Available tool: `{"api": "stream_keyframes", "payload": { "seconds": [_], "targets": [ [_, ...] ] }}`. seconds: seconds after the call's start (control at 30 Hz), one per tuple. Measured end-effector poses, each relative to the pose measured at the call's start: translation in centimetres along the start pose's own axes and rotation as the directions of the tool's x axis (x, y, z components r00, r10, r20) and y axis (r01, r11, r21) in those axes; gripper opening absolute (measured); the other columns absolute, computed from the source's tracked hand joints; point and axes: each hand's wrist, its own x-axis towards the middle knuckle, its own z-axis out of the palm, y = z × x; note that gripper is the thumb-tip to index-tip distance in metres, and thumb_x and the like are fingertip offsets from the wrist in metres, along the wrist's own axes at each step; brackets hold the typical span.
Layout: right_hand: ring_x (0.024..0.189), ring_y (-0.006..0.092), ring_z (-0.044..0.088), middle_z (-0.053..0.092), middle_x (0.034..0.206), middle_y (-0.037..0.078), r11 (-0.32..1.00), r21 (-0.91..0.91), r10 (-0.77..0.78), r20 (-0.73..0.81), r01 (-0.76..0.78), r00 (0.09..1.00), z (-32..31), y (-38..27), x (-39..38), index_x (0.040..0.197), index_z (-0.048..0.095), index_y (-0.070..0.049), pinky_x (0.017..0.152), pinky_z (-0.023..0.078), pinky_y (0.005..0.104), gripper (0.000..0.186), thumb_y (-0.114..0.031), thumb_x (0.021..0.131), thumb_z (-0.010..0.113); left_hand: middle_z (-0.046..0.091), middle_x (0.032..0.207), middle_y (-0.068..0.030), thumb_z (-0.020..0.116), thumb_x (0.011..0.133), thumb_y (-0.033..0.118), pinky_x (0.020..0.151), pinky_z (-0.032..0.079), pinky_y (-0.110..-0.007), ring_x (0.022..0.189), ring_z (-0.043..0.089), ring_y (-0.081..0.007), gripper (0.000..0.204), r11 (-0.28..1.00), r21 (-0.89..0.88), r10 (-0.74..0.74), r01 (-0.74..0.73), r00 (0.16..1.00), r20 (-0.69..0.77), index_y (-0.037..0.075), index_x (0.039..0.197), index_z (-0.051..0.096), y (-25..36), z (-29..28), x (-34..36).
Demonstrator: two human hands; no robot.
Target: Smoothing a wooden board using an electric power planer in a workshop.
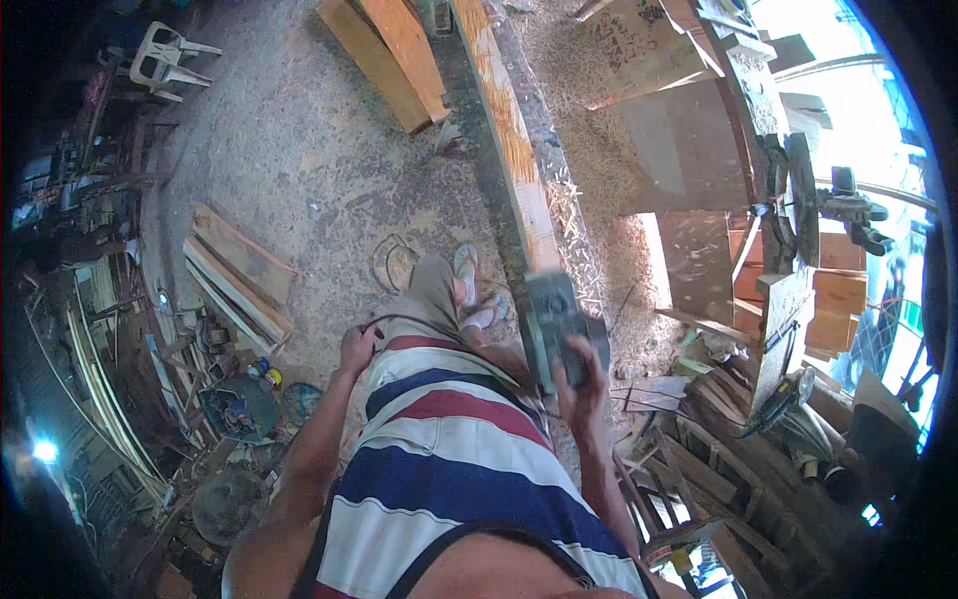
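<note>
My right hand grips a dark grey-green power tool that looks like an electric planer. It rests at the near end of a long wooden beam, whose upper face is partly rough and orange-brown, partly pale. Down by my left hip, my left hand is closed around a dark cord, which runs across my front toward the tool. The tool's underside and its handle under my fingers are hidden.
Curly shavings lie along the beam's right side. Boards lie on the floor at left, and thick planks beyond. A plastic chair stands far left. Large panels and timber scraps crowd the right. My feet are left of the beam.
</note>
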Motion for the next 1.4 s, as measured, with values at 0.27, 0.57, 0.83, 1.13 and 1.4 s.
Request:
{"api": "stream_keyframes", "payload": {
  "seconds": [0.27,0.57,0.83,1.13,1.4],
  "targets": [
    [0.112,0.0299,0.075,0.075,0.123,0.018,0.996,-0.077,0.044,0.033,-0.041,0.999,3.5,-3.7,10.6,0.133,0.065,-0.008,0.096,0.057,0.0392,0.041,-0.006,0.094,0.075,0.066,0.067,-0.0171,0.044,0.110,0.036,0.078,0.054,-0.047,0.073,0.071,-0.0351,0.046,0.997,0.071,0.001,-0.005,0.998,0.057,0.007,0.097,0.077,3.3,-1.1,4.3],
    [0.097,0.0267,0.077,0.079,0.105,0.017,0.994,-0.082,-0.070,-0.006,0.069,0.998,14.9,-11.2,39.5,0.126,0.071,-0.009,0.086,0.058,0.0376,0.039,-0.023,0.091,0.075,0.058,0.053,-0.0042,0.039,0.106,0.067,0.058,0.047,-0.035,0.054,0.061,-0.0172,0.078,0.887,-0.442,-0.167,0.130,0.985,-0.044,0.001,0.087,0.075,8.5,-8.8,12.7],
    [0.109,0.0366,0.075,0.077,0.119,0.021,0.972,-0.104,-0.217,-0.059,0.210,0.974,23.5,-18.5,62.4,0.129,0.073,-0.009,0.097,0.057,0.0429,0.051,-0.037,0.087,0.075,0.055,0.054,-0.0023,0.037,0.107,0.069,0.055,0.043,-0.034,0.051,0.053,-0.0155,0.082,0.849,-0.509,-0.216,0.144,0.973,-0.085,0.000,0.086,0.074,11.6,-12.8,16.7],
    [0.113,0.0391,0.072,0.074,0.121,0.024,0.956,-0.083,-0.280,0.023,0.281,0.960,21.6,-17.0,58.5,0.126,0.073,0.000,0.099,0.055,0.0465,0.051,-0.038,0.091,0.074,0.052,0.051,-0.0019,0.038,0.108,0.069,0.050,0.042,-0.036,0.047,0.053,-0.0157,0.077,0.858,-0.507,-0.147,0.086,0.986,-0.081,0.005,0.086,0.075,10.4,-13.3,18.7],
    [0.111,0.0206,0.070,0.072,0.120,0.011,0.989,-0.057,-0.139,0.013,0.140,0.990,13.8,-10.6,34.2,0.127,0.068,-0.003,0.099,0.055,0.0353,0.032,-0.005,0.095,0.073,0.061,0.054,-0.0101,0.039,0.108,0.057,0.061,0.052,-0.041,0.052,0.064,-0.0241,0.069,0.939,-0.248,-0.234,0.239,0.971,0.051,0.004,0.086,0.079,8.5,-10.9,17.2]
  ]
}}
